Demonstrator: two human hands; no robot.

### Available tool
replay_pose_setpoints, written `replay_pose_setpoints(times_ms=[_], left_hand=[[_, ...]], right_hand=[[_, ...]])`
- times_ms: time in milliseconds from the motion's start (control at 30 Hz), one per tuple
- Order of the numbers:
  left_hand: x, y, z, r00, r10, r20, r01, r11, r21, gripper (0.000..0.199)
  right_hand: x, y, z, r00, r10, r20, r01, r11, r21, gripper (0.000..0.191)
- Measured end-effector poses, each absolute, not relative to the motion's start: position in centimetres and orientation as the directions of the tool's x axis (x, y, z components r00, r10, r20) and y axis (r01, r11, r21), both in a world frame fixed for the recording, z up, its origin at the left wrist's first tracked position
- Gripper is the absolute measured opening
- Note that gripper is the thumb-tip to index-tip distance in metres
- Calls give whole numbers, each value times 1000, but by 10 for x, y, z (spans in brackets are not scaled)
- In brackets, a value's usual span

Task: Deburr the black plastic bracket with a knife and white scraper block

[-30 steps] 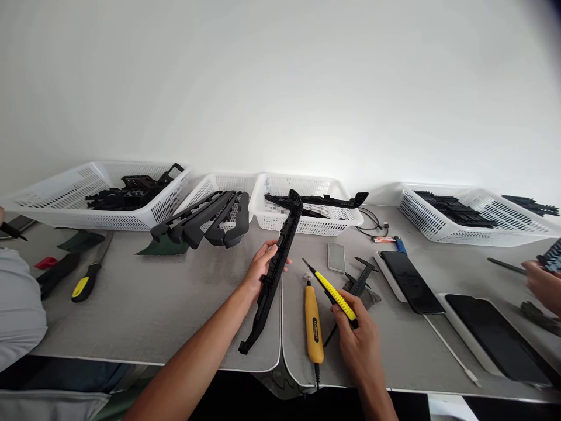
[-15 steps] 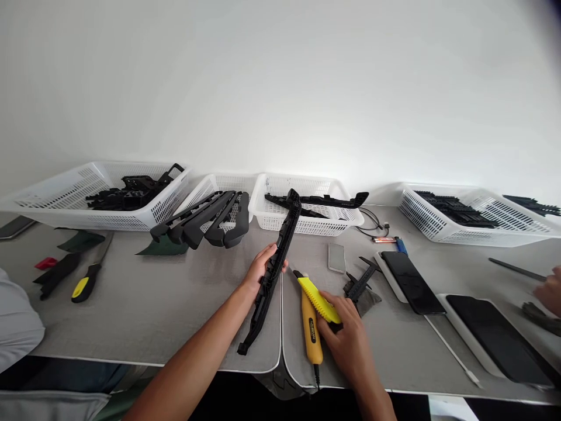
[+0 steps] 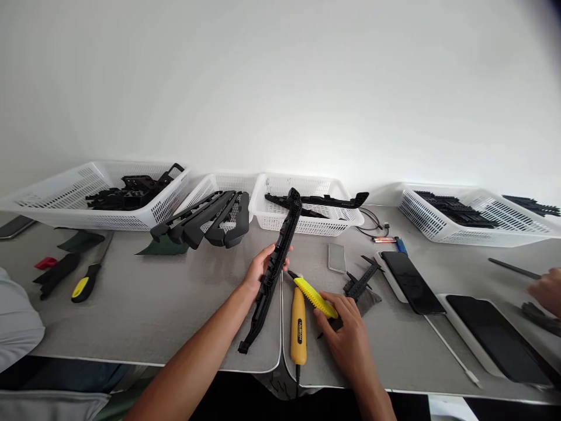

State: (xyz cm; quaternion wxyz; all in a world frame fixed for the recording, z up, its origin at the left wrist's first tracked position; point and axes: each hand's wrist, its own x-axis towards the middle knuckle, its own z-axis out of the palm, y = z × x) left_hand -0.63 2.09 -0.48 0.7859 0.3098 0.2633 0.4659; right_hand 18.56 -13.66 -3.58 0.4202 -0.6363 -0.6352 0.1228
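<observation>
Head view: the left hand (image 3: 259,270) holds a long black plastic part (image 3: 287,225), pinched between the thumb on the near side and fingers curled behind. The part is tilted, its bent upper end overlapping the front of the middle white basket (image 3: 302,224) in sight, its lower end pointing toward the table edge. Contact between part and basket cannot be determined.

The right hand (image 3: 348,334) has thumb and fingers closed about the rear of a yellow cutter (image 3: 312,295); the cutter's dark tip points toward the black part, near the left hand. Whether the cutter touches the table (image 3: 201,310) cannot be determined.

Just left of the right hand lies a yellow corded tool (image 3: 298,334). Beyond the right hand lies a black caliper (image 3: 363,282), with a small grey block (image 3: 336,257) near it. Further right is a dark phone (image 3: 412,282) on a white box. A co-worker's hand (image 3: 547,291) shows at the right edge; its finger state is unclear.
</observation>
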Motion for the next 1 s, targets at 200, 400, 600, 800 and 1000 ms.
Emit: replay_pose_setpoints(times_ms=[200,400,600,800,1000], left_hand=[[-6,20,-3,441,892,-100,-612,380,694,29],[-6,21,-6,452,888,-87,-614,380,692,27],[-6,23,-8,447,891,-81,-599,365,713,28],[-4,22,-10,456,887,-72,-613,372,697,30],[-3,23,-13,456,887,-73,-606,369,705,31]], right_hand=[[186,-138,-34,237,888,393,716,113,-689,24],[187,-138,-36,328,867,375,732,18,-681,22],[187,-135,-39,305,906,294,741,-32,-671,30],[186,-136,-37,283,923,259,764,-54,-643,42],[183,-138,-33,235,943,236,769,-32,-638,49]])
